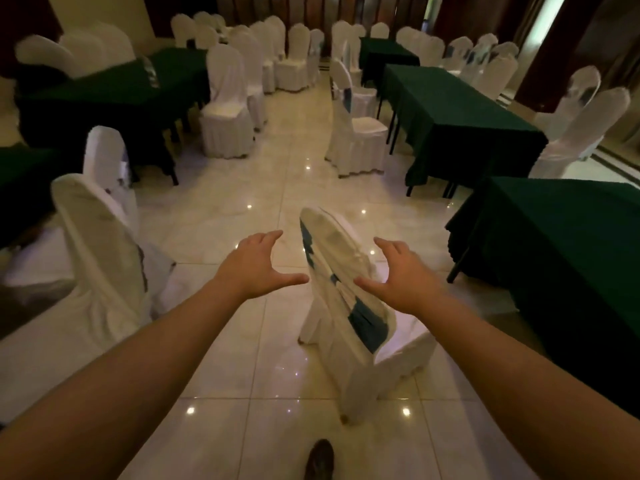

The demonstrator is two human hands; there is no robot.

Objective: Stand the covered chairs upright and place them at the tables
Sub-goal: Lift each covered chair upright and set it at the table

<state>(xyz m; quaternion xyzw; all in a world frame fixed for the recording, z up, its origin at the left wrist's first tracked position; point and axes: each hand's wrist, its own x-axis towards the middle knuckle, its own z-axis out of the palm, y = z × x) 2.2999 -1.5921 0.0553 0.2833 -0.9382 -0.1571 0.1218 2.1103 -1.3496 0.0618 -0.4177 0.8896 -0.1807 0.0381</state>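
Near centre aisle: covered chair stands on the tiled floor, its back towards the person, seat turned to the right-hand table, just short of it.
Hands: left hand and right hand both spread wide, grasping nothing, one either side of the chair's back, not touching it.
Handling: probably a stiff frame under a loose, soft cover; the cloth may slide over the frame, so a pinch on fabric alone would likely slip.
Where to hold: the two edges of the back, near the top, pressing through the cover onto the frame.
Blue patches: dark blue shows on the back; sash or gaps in the cover, cannot tell.
Near left: two more covered chairs, leaning close together, well clear of the path.
In the way: table leg and hanging green cloth on the right; the chair's long skirt could drag or catch.
Far: rows of chairs and green tables flank the aisle.
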